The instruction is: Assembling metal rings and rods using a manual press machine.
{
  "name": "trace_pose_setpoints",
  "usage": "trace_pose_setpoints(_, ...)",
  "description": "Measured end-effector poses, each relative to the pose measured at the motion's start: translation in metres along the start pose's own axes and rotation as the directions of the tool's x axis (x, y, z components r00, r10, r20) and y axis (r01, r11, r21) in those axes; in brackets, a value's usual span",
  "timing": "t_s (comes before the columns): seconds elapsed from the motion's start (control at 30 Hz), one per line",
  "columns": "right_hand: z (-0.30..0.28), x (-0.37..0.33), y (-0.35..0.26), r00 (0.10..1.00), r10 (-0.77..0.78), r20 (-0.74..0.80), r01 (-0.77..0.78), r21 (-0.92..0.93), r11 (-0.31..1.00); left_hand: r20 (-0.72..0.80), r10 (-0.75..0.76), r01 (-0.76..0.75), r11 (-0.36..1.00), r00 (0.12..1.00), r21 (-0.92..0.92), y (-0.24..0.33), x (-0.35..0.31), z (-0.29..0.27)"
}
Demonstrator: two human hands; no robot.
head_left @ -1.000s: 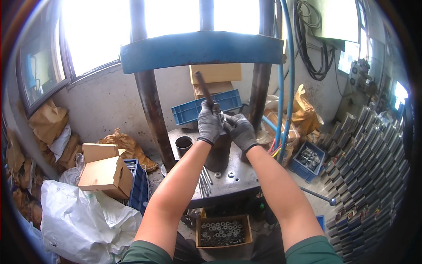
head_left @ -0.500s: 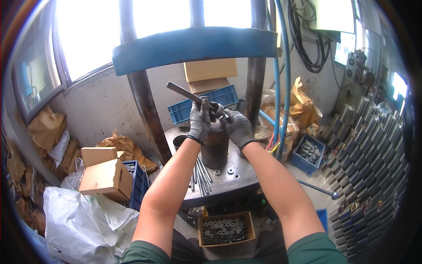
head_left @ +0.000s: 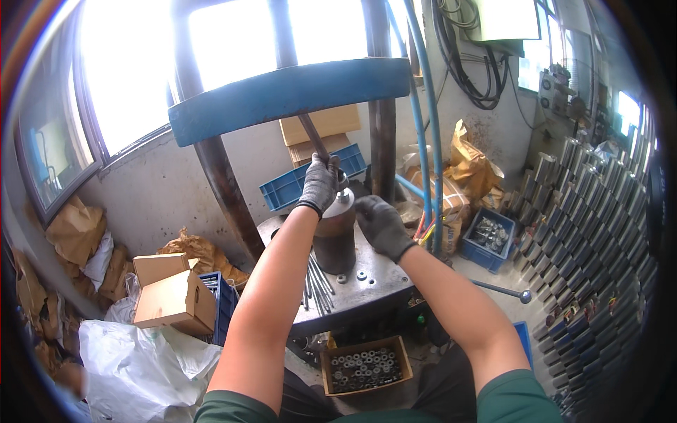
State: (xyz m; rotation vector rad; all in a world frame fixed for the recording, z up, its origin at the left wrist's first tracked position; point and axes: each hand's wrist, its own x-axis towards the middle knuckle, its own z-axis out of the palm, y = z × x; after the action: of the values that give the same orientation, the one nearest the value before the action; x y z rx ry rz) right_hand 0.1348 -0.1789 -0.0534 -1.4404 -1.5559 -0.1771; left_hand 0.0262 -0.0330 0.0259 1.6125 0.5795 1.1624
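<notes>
My left hand (head_left: pixel 321 185), in a grey knit glove, is wrapped round a dark metal bar (head_left: pixel 312 134) that slants up and to the left. Just below it stands a thick dark metal cylinder (head_left: pixel 334 247) with a paler top and a small shiny fitting (head_left: pixel 343 196) at its centre. To the right of the cylinder is my right hand (head_left: pixel 383 227), also gloved; its fingers are smeared and partly hidden. Thin metal rods (head_left: pixel 319 285) lie on the round-edged metal table (head_left: pixel 381 271) by the cylinder, with two small washers (head_left: pixel 361 275) close by.
A blue press crossbeam (head_left: pixel 289 95) on dark posts spans above my hands. Below the table sits a cardboard box (head_left: pixel 367 384) of ring-shaped parts. Stacked metal tubes (head_left: pixel 592 261) rise at right, near a blue crate (head_left: pixel 489 240) of parts. Cartons (head_left: pixel 176 296) and a white sack (head_left: pixel 141 366) are at left.
The bar in my left hand has swung steeper, and the hand sits above the cylinder. My right hand has come away from the bar, down to the cylinder's right. The whole view has shifted.
</notes>
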Motion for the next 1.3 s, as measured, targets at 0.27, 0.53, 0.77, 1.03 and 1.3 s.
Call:
trace_pose_setpoints(0.27, -0.202, -0.127, -0.056, 0.871, -0.018, 0.491, 0.253, -0.417, 0.873, -0.164, 0.039, -0.017, 0.991, 0.986, 0.131, 0.002, -0.006, 0.01)
trace_pose_setpoints(0.53, -0.303, -0.198, -0.019, 0.842, 0.274, 0.465, 0.177, -0.718, 0.673, -0.214, 0.1, -0.068, 0.986, 0.972, 0.15, 0.009, -0.013, 0.009)
trace_pose_setpoints(0.77, -0.262, -0.126, 0.008, 0.984, -0.176, 0.001, 0.138, -0.627, 0.767, -0.253, 0.19, -0.079, 0.917, 0.949, 0.391, 0.002, -0.015, 0.011)
trace_pose_setpoints(1.03, -0.245, -0.027, 0.035, 0.997, 0.01, -0.082, -0.064, -0.681, 0.73, -0.191, 0.101, -0.082, 0.991, 0.976, 0.106, -0.015, 0.011, -0.007)
trace_pose_setpoints(1.3, -0.246, -0.026, 0.044, 0.985, 0.17, -0.014, -0.131, -0.699, 0.703, -0.084, -0.026, 0.046, 0.97, 0.996, 0.24, 0.007, 0.019, -0.001)
